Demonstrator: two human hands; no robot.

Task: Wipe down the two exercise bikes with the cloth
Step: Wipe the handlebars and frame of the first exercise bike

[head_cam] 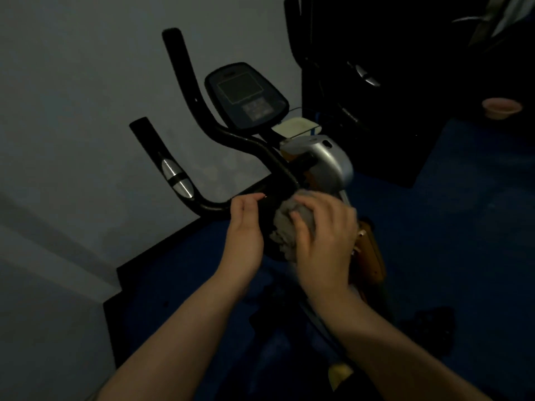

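The right hand (321,235) presses the bunched cloth (285,227) against the bike (327,163) at the handlebar (231,134) base. The left hand (246,227) pinches the bar just beside it. The unwiped bar runs up and left from the cloth.

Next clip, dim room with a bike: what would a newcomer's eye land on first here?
Most likely the two bare hands at centre: the right hand presses a bunched grey cloth against the exercise bike, while the left hand rests beside it at the handlebar base. Above them, the dark console and its unlit screen stand out against the pale wall.
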